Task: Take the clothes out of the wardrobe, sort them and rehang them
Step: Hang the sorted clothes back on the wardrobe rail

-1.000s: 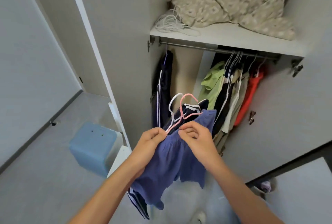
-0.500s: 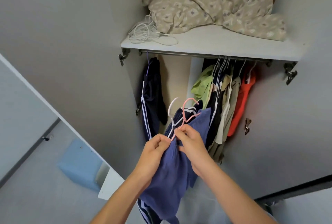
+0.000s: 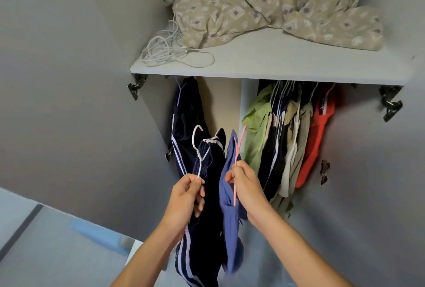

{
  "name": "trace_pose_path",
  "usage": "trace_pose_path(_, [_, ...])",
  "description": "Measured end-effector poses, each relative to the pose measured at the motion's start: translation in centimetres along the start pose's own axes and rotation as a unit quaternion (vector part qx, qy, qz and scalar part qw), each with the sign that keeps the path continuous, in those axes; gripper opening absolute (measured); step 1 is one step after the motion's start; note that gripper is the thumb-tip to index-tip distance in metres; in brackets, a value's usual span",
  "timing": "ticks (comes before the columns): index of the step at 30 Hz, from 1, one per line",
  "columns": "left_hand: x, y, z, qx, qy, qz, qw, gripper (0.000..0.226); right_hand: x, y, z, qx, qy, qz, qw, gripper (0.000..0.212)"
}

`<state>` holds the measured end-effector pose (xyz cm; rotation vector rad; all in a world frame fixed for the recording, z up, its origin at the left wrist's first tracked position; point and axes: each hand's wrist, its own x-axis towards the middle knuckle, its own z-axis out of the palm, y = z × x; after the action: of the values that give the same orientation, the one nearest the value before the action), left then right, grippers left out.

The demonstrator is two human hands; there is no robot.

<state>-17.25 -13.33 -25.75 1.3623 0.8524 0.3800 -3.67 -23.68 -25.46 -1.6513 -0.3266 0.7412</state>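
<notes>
My left hand (image 3: 186, 197) grips a white hanger (image 3: 198, 148) that carries a dark navy garment with white stripes (image 3: 207, 213). My right hand (image 3: 246, 185) grips a pink hanger (image 3: 238, 148) with a blue garment (image 3: 230, 224) on it. Both are held apart in front of the open wardrobe. Under the shelf (image 3: 276, 65) hang a navy striped garment (image 3: 186, 116) at the left and a bunch of clothes at the right: green (image 3: 257, 125), dark, beige (image 3: 296, 148) and red-orange (image 3: 317, 132).
A patterned beige blanket (image 3: 271, 3) and a coil of white cord (image 3: 165, 49) lie on the shelf. Open wardrobe doors stand at both sides, with hinges (image 3: 391, 102) showing. A light blue box (image 3: 101, 236) sits on the floor at lower left.
The two hangers were held together; now my hands have drawn them apart, white one left, pink one right. The view has tilted up toward the shelf.
</notes>
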Motion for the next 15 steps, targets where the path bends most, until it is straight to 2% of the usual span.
trace_pose_path(5, [4.7, 0.6, -1.9, -0.001, -0.018, 0.001, 1.0, 0.015, 3.3, -0.1, 1.6, -0.027, 0.023, 0.012, 0.999, 0.025])
trace_pose_path(12, [12.0, 2.2, -4.2, -0.015, -0.07, 0.006, 0.997, 0.016, 9.1, -0.7, 5.1, -0.125, 0.113, -0.028, 0.985, 0.028])
trace_pose_path(15, [14.0, 2.9, -4.8, -0.024, -0.083, 0.009, 0.996, 0.015, 11.2, -0.7, 6.1, -0.12, 0.123, -0.04, 0.984, 0.029])
